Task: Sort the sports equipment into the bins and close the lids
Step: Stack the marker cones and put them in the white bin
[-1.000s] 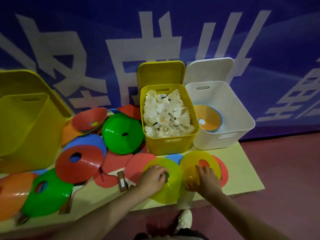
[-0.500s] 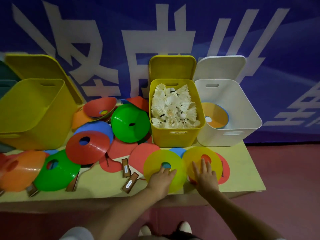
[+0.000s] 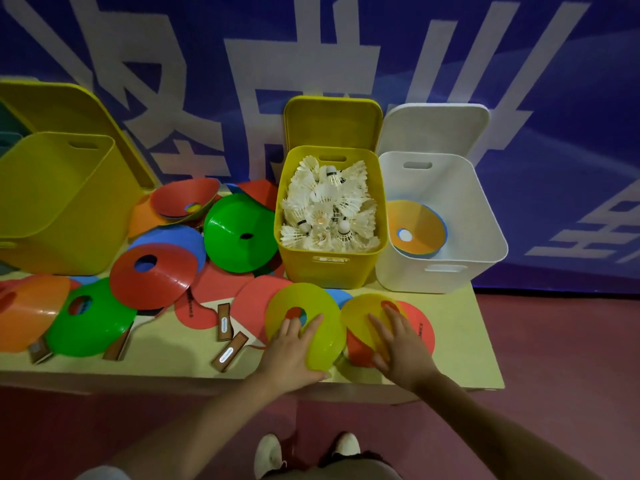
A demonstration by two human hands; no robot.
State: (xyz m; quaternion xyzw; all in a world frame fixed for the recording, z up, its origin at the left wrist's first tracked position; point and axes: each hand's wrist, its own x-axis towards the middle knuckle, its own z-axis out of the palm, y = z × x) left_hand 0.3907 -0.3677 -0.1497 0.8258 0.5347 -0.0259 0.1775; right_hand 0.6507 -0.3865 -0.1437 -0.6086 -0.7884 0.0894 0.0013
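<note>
Two yellow disc cones lie at the table's front edge on top of red paddles. My left hand (image 3: pixel 289 351) pinches the left yellow cone (image 3: pixel 311 306): two fingers lie on top beside its hole and the thumb shows under its raised near rim. My right hand (image 3: pixel 398 344) rests with spread straight fingers on the right yellow cone (image 3: pixel 360 317). Behind them, a small yellow bin (image 3: pixel 329 268) is full of white shuttlecocks (image 3: pixel 329 209). The white bin (image 3: pixel 433 271) to its right holds an orange cone (image 3: pixel 420 225) nested on a blue one. Both bins are open.
A big yellow bin (image 3: pixel 52 202) stands open at the left. The yellow lid (image 3: pixel 332 123) and white lid (image 3: pixel 436 126) lean on the wall. Green cones (image 3: pixel 239 233), a red cone (image 3: pixel 162 278), an orange cone (image 3: pixel 27 310) and paddle handles (image 3: pixel 230 351) crowd the table (image 3: pixel 464 341).
Both hands have slid onto the two yellow cones with fingers straighter. The left cone's near rim now sits over my left thumb. The view has shifted slightly left and back.
</note>
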